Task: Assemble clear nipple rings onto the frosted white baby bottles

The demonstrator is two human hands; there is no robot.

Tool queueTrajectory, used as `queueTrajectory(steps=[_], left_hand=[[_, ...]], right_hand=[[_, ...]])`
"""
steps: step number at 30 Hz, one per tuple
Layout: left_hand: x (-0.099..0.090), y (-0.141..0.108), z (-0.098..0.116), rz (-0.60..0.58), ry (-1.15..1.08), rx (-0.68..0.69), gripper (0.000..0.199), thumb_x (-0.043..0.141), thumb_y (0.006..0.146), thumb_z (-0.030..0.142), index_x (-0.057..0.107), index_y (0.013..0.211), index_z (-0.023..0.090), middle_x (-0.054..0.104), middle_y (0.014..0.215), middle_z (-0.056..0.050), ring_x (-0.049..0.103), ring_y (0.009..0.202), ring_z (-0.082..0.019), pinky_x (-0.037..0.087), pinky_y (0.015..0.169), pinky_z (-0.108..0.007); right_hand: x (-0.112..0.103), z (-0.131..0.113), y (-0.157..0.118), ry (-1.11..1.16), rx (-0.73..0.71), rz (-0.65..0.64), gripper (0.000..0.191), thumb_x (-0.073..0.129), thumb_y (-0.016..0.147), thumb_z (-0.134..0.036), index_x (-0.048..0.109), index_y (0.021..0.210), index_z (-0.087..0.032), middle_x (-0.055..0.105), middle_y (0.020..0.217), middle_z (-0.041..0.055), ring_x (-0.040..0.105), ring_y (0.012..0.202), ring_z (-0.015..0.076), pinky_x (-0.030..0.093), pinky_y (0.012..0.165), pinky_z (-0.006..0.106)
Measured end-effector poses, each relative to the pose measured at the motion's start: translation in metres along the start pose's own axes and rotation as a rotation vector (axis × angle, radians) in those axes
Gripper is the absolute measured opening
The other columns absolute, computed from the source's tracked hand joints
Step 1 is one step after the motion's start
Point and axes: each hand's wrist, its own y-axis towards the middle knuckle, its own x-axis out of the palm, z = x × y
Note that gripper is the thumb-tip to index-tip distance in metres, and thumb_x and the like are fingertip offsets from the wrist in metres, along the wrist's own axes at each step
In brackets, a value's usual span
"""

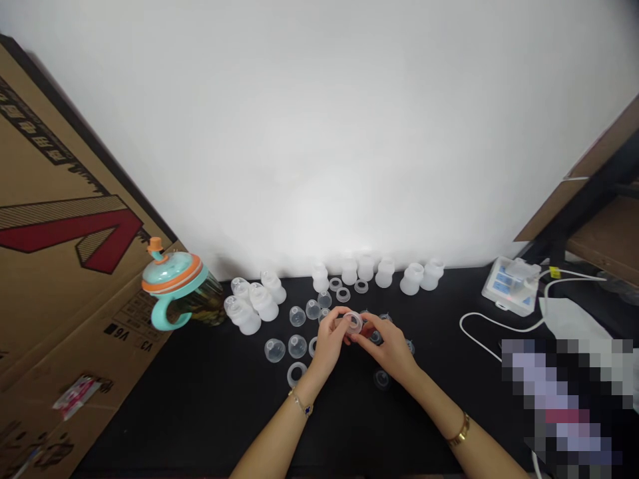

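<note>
Both hands meet over the middle of the black table around one translucent ring (353, 323). My left hand (330, 338) pinches its left side, with the thumb at the opening. My right hand (387, 342) has its fingers closed on the ring's right side. Left of the hands lie clear domed caps (297, 346) and a loose ring (297, 374). Small clear nipple-like pieces, one of them (382, 380) below my right hand, lie partly hidden by it. Behind the hands are more rings (343, 295) and white bottles (384, 273) without caps.
Several capped bottles (263, 301) stand at the left, beside a large teal-lidded jug (174, 286) and a cardboard box (64, 266). A white case (510, 286) and a white cable (479, 342) lie at the right. A white wall (319, 133) rises behind the table.
</note>
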Motion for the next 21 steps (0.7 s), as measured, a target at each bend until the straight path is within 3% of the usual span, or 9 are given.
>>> queueTrajectory(steps=[15, 21], left_hand=[[0.0, -0.001, 0.003, -0.007, 0.037, 0.025, 0.03, 0.062, 0.086, 0.046, 0.063, 0.092, 0.018, 0.058, 0.054, 0.004, 0.052, 0.046, -0.011, 0.042, 0.047, -0.021], [0.004, 0.0, -0.007, -0.004, -0.047, -0.022, 0.032, 0.06, 0.085, 0.05, 0.06, 0.093, 0.019, 0.059, 0.06, 0.004, 0.054, 0.046, -0.011, 0.042, 0.044, -0.02]], right_hand=[[-0.002, -0.003, -0.001, 0.01, 0.007, -0.03, 0.034, 0.064, 0.089, -0.037, 0.06, 0.119, -0.022, 0.074, 0.085, 0.002, 0.068, 0.078, 0.0207, 0.052, 0.076, 0.034], [0.001, -0.001, 0.0, 0.099, 0.033, 0.02, 0.034, 0.061, 0.089, -0.037, 0.061, 0.118, -0.02, 0.074, 0.091, 0.0046, 0.069, 0.079, 0.0214, 0.055, 0.075, 0.033]])
